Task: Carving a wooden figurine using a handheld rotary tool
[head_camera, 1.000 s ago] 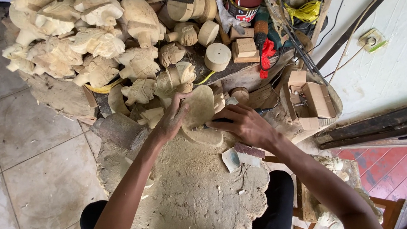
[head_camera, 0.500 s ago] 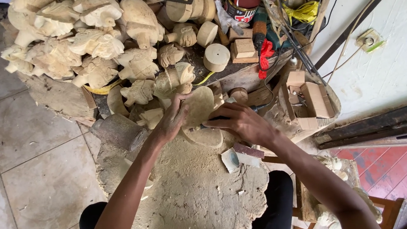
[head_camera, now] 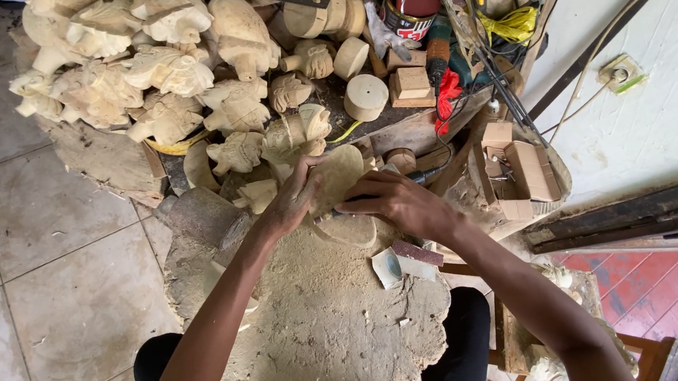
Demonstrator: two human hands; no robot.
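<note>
The fingers (head_camera: pixel 305 177) of the left hand (head_camera: pixel 290 203) are curling around the edge of a pale wooden piece (head_camera: pixel 338 178), gripping it and pressing it down so it does not shift. The right hand (head_camera: pixel 394 202) is lying just beside that piece, its fingers (head_camera: pixel 360 192) bent and closing on what looks like a thin tool handle; the tip is hidden under the hand, so what it is cutting cannot be told. The wooden piece is sitting on a round wooden block (head_camera: pixel 351 231), seemingly a firm support to work against.

Taking the wooden piece as the landmark: below it, a dusty slab (head_camera: pixel 328 332) thick with sawdust is spreading toward the person's lap. Just to its lower right, a scrap of sandpaper (head_camera: pixel 404 263) is lying within easy reach. To its left, a dark wooden mallet (head_camera: pixel 196 217) is resting on its side, head toward the hands. Above it, a heap of rough carved figures (head_camera: pixel 137 69) is piling across the bench (head_camera: pixel 104 159), kept apart from the piece in hand. Above and slightly right, a small wooden cylinder (head_camera: pixel 366 97) is standing upright near a red tin (head_camera: pixel 414 5). Farther right, small cardboard boxes (head_camera: pixel 523 168) are sitting near the wall, and a yellow cord (head_camera: pixel 509 25) is hanging in a tangle. Well to the left, the tiled floor (head_camera: pixel 23 270) is showing.
</note>
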